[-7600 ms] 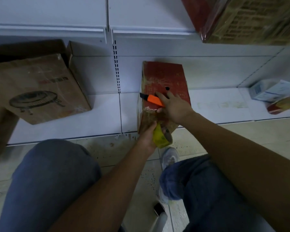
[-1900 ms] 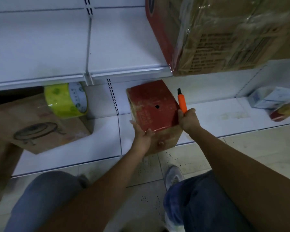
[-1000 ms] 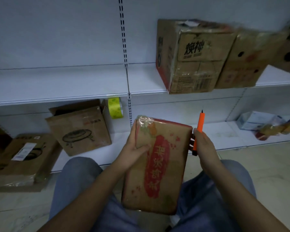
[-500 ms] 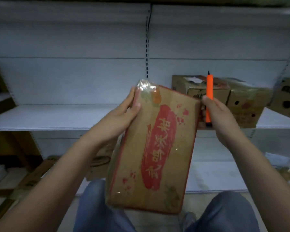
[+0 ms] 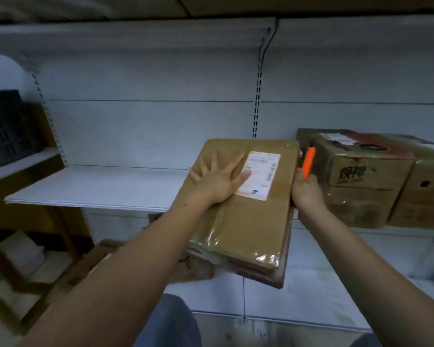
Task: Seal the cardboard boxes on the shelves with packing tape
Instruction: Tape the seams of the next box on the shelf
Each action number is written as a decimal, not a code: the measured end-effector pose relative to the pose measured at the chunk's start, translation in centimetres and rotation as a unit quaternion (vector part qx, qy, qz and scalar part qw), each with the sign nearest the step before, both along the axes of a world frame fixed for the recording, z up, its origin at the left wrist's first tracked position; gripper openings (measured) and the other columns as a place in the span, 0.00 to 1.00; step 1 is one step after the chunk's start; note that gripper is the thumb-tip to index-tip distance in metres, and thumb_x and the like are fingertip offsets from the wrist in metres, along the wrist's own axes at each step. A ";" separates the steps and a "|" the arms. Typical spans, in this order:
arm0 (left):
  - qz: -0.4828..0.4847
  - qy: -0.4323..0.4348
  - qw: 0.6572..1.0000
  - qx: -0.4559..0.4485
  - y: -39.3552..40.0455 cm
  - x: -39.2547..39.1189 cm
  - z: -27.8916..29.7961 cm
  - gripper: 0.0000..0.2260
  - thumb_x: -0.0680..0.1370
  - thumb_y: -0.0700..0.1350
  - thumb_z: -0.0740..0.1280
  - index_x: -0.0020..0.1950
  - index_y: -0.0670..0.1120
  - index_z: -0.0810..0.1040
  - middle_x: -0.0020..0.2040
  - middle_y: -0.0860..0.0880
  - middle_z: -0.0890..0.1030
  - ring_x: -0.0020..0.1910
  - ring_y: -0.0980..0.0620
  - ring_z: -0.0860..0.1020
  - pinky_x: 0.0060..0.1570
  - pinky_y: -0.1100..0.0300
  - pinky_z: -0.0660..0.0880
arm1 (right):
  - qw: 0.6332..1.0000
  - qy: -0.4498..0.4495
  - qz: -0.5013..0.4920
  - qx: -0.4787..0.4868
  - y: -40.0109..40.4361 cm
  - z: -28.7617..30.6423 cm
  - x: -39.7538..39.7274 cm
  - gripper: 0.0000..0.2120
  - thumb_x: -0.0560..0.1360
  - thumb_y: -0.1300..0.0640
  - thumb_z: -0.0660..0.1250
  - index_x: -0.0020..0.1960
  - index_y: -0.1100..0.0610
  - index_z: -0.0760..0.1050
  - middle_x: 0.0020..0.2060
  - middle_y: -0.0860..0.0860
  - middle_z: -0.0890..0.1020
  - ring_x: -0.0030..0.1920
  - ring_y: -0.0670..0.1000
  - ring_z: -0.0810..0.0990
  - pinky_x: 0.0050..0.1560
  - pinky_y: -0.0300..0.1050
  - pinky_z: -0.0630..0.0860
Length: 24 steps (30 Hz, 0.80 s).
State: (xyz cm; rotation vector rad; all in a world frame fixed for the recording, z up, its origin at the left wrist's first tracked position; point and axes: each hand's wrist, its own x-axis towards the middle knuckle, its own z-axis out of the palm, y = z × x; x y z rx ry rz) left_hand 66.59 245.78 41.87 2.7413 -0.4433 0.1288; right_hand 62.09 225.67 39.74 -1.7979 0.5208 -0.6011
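A taped brown cardboard box [image 5: 251,221] with a white shipping label lies partly over the front edge of the middle shelf [image 5: 98,186], its near end hanging out toward me. My left hand [image 5: 218,179] presses flat on its top with fingers spread. My right hand [image 5: 305,191] is against the box's right side and grips an orange utility knife [image 5: 308,160] pointing upward. No tape roll is in view.
Two more taped cardboard boxes [image 5: 361,176] stand on the same shelf just right of the knife. A dark crate [image 5: 8,128] sits on a shelf at far left. Another carton [image 5: 90,261] lies on the bottom shelf below. An upper shelf [image 5: 211,23] hangs overhead.
I have lifted the box from the bottom shelf, turned it label side up and laid it on the middle shelf's edge. My left hand went from gripping its side to pressing flat on top.
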 end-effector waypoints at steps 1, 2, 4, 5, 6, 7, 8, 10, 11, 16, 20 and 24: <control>0.009 0.008 1.000 0.005 -1.1 0.6 0.3 0.30 0.76 0.75 0.48 0.76 0.73 0.44 0.81 0.43 0.38 0.78 0.32 0.36 0.69 0.27 0.33 | 1.000 -0.011 -0.001 -0.003 -0.1 0.0 -0.2 0.24 0.83 0.46 0.53 0.65 0.65 0.69 0.59 0.64 0.78 0.58 0.64 0.77 0.57 0.52 0.73; 0.015 0.014 1.000 0.016 -2.4 1.5 0.8 0.31 0.76 0.75 0.47 0.77 0.71 0.46 0.81 0.42 0.39 0.78 0.31 0.38 0.69 0.27 0.34 | 1.000 -0.015 0.002 -0.017 -0.2 0.0 -0.4 0.23 0.83 0.45 0.54 0.64 0.64 0.70 0.56 0.62 0.79 0.56 0.63 0.77 0.55 0.52 0.74; 0.017 0.029 0.998 0.052 -4.2 3.0 1.6 0.33 0.76 0.74 0.47 0.79 0.67 0.46 0.82 0.41 0.41 0.78 0.31 0.41 0.70 0.27 0.37 | 0.996 -0.005 0.016 -0.089 0.0 0.5 -0.5 0.21 0.82 0.46 0.57 0.63 0.64 0.69 0.54 0.61 0.78 0.54 0.63 0.77 0.48 0.49 0.71; 0.003 0.033 0.997 0.071 -4.6 3.9 2.0 0.34 0.77 0.74 0.47 0.80 0.64 0.45 0.82 0.41 0.43 0.79 0.32 0.43 0.72 0.28 0.40 | 0.990 0.008 0.024 -0.139 0.1 0.9 -0.3 0.21 0.82 0.48 0.59 0.63 0.65 0.68 0.55 0.63 0.77 0.55 0.64 0.77 0.48 0.49 0.70; -0.022 0.031 0.996 0.083 -4.5 4.5 2.4 0.35 0.77 0.73 0.48 0.81 0.62 0.45 0.82 0.43 0.46 0.80 0.34 0.46 0.74 0.31 0.43 | 0.982 0.024 0.033 -0.184 0.1 1.1 0.2 0.21 0.81 0.49 0.61 0.64 0.66 0.67 0.58 0.64 0.76 0.57 0.65 0.76 0.49 0.49 0.69; -0.051 0.026 0.995 0.078 -3.7 4.9 2.7 0.35 0.78 0.73 0.49 0.81 0.59 0.47 0.82 0.45 0.50 0.80 0.38 0.50 0.75 0.35 0.48 | 0.975 0.041 0.042 -0.216 0.1 1.3 0.9 0.22 0.81 0.50 0.62 0.65 0.67 0.67 0.61 0.65 0.75 0.59 0.65 0.75 0.50 0.49 0.70; -0.076 0.026 0.995 0.055 -2.4 5.2 3.0 0.36 0.78 0.72 0.51 0.81 0.58 0.52 0.82 0.48 0.55 0.80 0.42 0.55 0.76 0.40 0.53 | 0.970 0.055 0.048 -0.232 -0.1 1.5 1.9 0.23 0.81 0.51 0.62 0.66 0.67 0.66 0.62 0.66 0.74 0.61 0.66 0.75 0.51 0.49 0.70; -0.104 0.053 0.993 0.023 1.1 4.9 3.2 0.36 0.75 0.76 0.52 0.79 0.60 0.59 0.80 0.53 0.60 0.78 0.47 0.60 0.76 0.45 0.58 | 0.966 0.064 0.050 -0.244 -0.4 2.1 3.6 0.22 0.82 0.51 0.61 0.66 0.68 0.66 0.63 0.66 0.74 0.62 0.66 0.75 0.51 0.48 0.70; -0.109 0.066 0.991 0.038 3.0 4.4 3.1 0.37 0.72 0.79 0.51 0.79 0.64 0.58 0.81 0.56 0.58 0.79 0.48 0.57 0.76 0.43 0.56 | 0.967 0.068 0.045 -0.240 -0.5 2.5 4.5 0.22 0.82 0.51 0.60 0.66 0.68 0.66 0.63 0.66 0.74 0.62 0.66 0.75 0.50 0.49 0.70; -0.100 0.075 0.990 0.071 8.1 -0.1 0.6 0.45 0.63 0.83 0.58 0.76 0.74 0.45 0.82 0.56 0.40 0.80 0.47 0.41 0.78 0.39 0.49 | 0.971 0.091 0.052 -0.217 -1.2 4.3 9.0 0.21 0.83 0.50 0.59 0.65 0.66 0.68 0.62 0.63 0.76 0.59 0.62 0.77 0.48 0.48 0.69; -0.064 -0.062 0.995 0.046 7.3 1.5 0.2 0.43 0.68 0.76 0.63 0.79 0.63 0.58 0.81 0.55 0.57 0.76 0.50 0.64 0.71 0.49 0.67 | 0.982 0.064 0.075 -0.159 -2.8 4.2 10.9 0.21 0.82 0.45 0.59 0.60 0.63 0.75 0.55 0.60 0.79 0.53 0.60 0.78 0.47 0.46 0.70; -0.016 -0.095 0.995 -0.006 10.0 6.3 -0.1 0.35 0.74 0.68 0.66 0.77 0.55 0.65 0.74 0.50 0.71 0.69 0.47 0.72 0.66 0.51 0.71 | 0.986 0.040 0.023 -0.160 -5.4 1.1 11.0 0.19 0.80 0.49 0.62 0.55 0.66 0.78 0.51 0.66 0.82 0.51 0.64 0.82 0.46 0.50 0.76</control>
